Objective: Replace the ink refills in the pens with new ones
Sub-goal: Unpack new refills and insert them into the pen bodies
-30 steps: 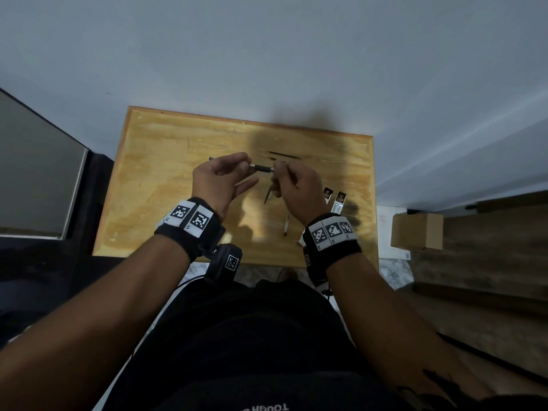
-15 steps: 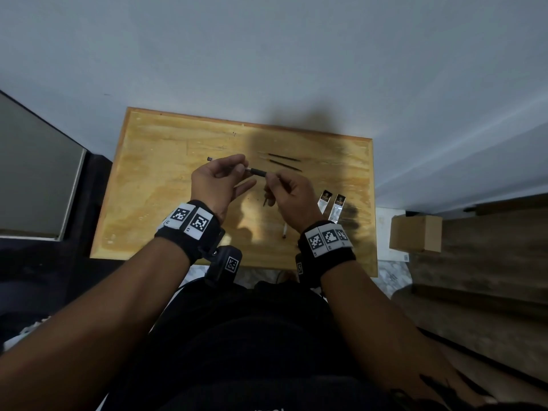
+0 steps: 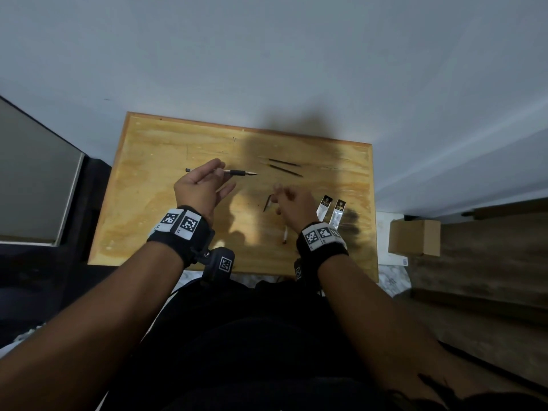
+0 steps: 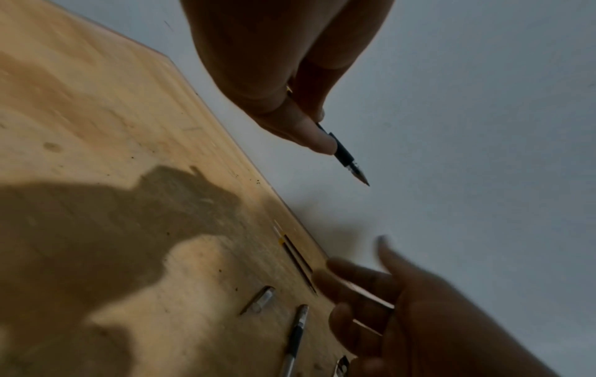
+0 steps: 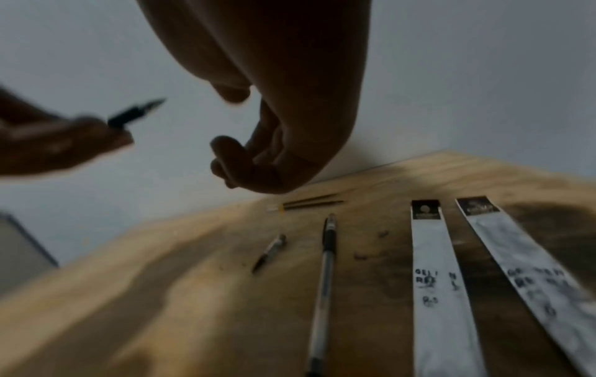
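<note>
One pen (image 3: 237,172) lies level in the left hand (image 3: 198,188), pinched, tip toward the right hand (image 3: 292,207), relaxed and empty, hovering nearest the cap (image 3: 268,203) on the worktop (image 3: 148,203).

The right hand (image 3: 292,203) lets go of the pen (image 3: 237,172) and drops toward the frame's lower right, leaving the left hand (image 3: 198,188) holding it alone.

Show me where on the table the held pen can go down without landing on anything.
Bare wood lies on the table's left half, below and left of the left hand holding the pen. The right side is crowded: two refills, a pen cap, another pen and two packets.
</note>
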